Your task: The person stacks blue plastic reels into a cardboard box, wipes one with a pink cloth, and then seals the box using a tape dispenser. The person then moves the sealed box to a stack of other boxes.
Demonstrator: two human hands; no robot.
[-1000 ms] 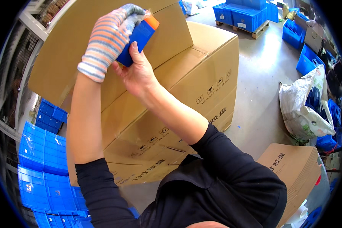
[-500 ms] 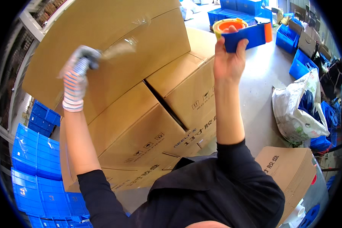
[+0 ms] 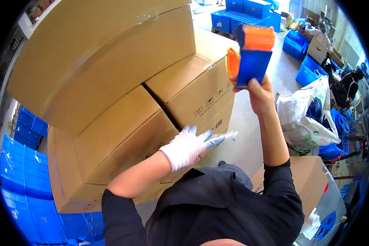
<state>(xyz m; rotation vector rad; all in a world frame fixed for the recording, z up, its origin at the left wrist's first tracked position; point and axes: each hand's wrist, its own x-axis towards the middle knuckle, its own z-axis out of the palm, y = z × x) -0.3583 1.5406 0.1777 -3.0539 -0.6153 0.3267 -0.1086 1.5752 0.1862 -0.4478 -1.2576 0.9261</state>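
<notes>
In my raised right hand point(image 3: 263, 93) is a tape dispenser point(image 3: 253, 67), a blue plate with an orange toothed head and a yellow-orange roll behind it. The fingers wrap its lower end, and that hand is bare. My left hand point(image 3: 188, 145), in a striped, grey-tipped glove, hovers before the large cardboard boxes point(image 3: 123, 143) with fingers apart. A blurred whitish scrap point(image 3: 232, 134), perhaps clear tape, shows just beyond its fingertips; whether it touches them I cannot tell. A tall cardboard flap point(image 3: 110, 53) stands upright behind the boxes, with clear tape point(image 3: 147, 16) near its top.
Blue plastic crates point(image 3: 24, 164) are stacked at the left, with more crates point(image 3: 250, 16) at the back. A white woven sack point(image 3: 303, 119) holding dark blue things stands at the right. Flattened cartons point(image 3: 311, 180) lean near my right elbow. A person point(image 3: 322, 33) appears at the far right.
My left hand has swung from the upright flap down and right, its fingers now spread. My right hand has lowered slightly and turned the tape dispenser so its orange head points up.
</notes>
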